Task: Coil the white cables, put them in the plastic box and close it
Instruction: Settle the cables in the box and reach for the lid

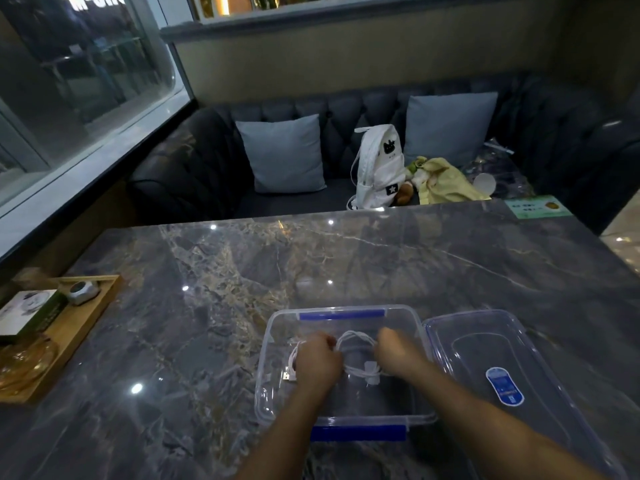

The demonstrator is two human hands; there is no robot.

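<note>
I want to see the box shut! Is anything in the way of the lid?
Yes. The left hand and right hand are inside the plastic box, holding the white cables. Nothing else visibly blocks the lid.

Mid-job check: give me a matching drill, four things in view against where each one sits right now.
Things:
1. lid
2. wooden tray
3. backpack
4. white cables

Places:
A. on the sofa
B. inside the box
C. on the table, right of the box
D. at the table's left edge

Pairs: 1-C, 2-D, 3-A, 4-B
</note>
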